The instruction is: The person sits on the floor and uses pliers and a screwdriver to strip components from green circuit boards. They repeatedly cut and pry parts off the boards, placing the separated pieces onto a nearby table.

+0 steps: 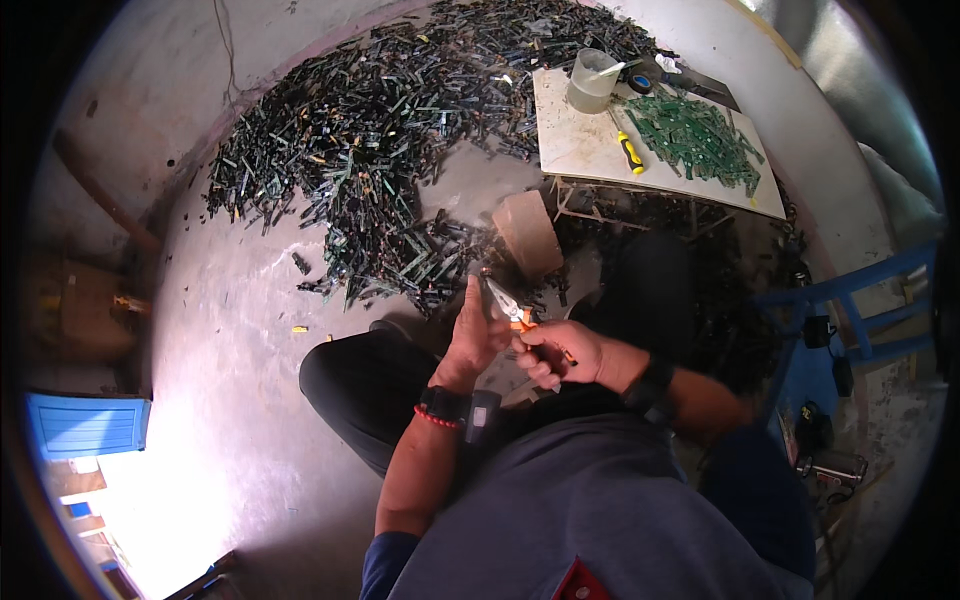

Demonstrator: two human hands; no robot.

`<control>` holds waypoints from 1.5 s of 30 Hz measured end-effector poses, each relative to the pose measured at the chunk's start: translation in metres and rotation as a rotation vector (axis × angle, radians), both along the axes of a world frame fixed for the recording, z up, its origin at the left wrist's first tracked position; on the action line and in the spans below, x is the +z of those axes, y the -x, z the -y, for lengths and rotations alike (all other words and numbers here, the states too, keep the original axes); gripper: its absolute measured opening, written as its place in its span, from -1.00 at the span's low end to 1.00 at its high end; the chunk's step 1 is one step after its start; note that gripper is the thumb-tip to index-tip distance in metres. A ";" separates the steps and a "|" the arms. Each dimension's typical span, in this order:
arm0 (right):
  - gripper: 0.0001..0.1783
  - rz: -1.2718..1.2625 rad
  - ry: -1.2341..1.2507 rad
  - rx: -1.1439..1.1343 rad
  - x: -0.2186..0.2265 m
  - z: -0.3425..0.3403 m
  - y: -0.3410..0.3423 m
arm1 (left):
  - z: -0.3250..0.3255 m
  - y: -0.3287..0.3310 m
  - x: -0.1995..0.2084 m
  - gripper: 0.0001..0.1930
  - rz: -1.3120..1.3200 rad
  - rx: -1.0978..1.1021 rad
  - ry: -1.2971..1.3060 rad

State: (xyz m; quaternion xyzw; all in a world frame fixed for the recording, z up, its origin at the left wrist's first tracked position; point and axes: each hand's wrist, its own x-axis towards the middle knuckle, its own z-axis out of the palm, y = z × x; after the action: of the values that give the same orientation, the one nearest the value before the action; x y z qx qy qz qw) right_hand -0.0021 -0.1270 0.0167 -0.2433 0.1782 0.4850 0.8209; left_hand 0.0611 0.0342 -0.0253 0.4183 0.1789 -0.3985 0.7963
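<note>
Blue slats of a crate-like box (88, 424) are seen at the far left on the grey concrete floor (240, 400). Further right, a large heap of dark green and black circuit board strips (380, 160) is spread over the floor up to the wall. Near the middle, the left hand (478, 335) is raised with its fingers drawn together and pointing upward; whether anything is pinched at its fingertips cannot be told. Just beside it, a pair of pliers (506, 300) with orange handles is gripped by the right hand (562, 352), whose fingers are curled tightly around the handles; the metal nose points up and left, close to the left fingertips. Behind the hands, a tan block (528, 232) stands on the floor. To the right, a low white table (580, 140) carries a translucent cup (592, 80), a yellow-handled screwdriver (630, 152) and 1 pile of green board pieces (700, 135).
</note>
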 end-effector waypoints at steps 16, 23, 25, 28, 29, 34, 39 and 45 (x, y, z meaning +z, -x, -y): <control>-0.73 1.505 1.839 0.653 0.018 0.054 -0.022 | 0.007 0.013 -0.027 -0.43 0.105 -0.144 -0.104; -0.85 0.016 -0.206 -0.130 0.017 -0.021 0.020 | -0.004 0.008 0.016 -0.44 -0.067 -0.007 0.126; -0.84 0.038 -0.257 -0.201 0.026 -0.037 0.022 | -0.010 0.006 0.018 -0.43 0.059 -0.036 0.281; -0.84 0.234 0.275 -0.108 0.023 -0.030 0.009 | -0.009 0.002 0.024 -0.42 -0.007 0.061 0.128; -0.83 0.669 0.758 0.023 0.017 -0.022 0.002 | -0.008 0.000 0.018 -0.42 0.046 0.037 0.128; -0.83 1.453 1.929 0.469 0.020 0.037 -0.015 | -0.004 0.004 0.003 -0.38 0.205 -0.157 -0.201; -0.81 1.435 1.737 0.582 0.010 0.059 -0.018 | 0.007 0.013 -0.013 -0.36 0.169 -0.201 -0.297; -0.90 0.022 -0.153 -0.100 0.006 -0.010 0.020 | 0.016 0.011 0.011 -0.41 0.227 0.110 -0.243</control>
State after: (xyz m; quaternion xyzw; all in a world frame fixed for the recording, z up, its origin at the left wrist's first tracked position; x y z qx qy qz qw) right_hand -0.0224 -0.1172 0.0227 -0.1761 0.1437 0.4528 0.8621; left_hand 0.0497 0.0178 -0.0142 0.5432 0.1574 -0.2802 0.7757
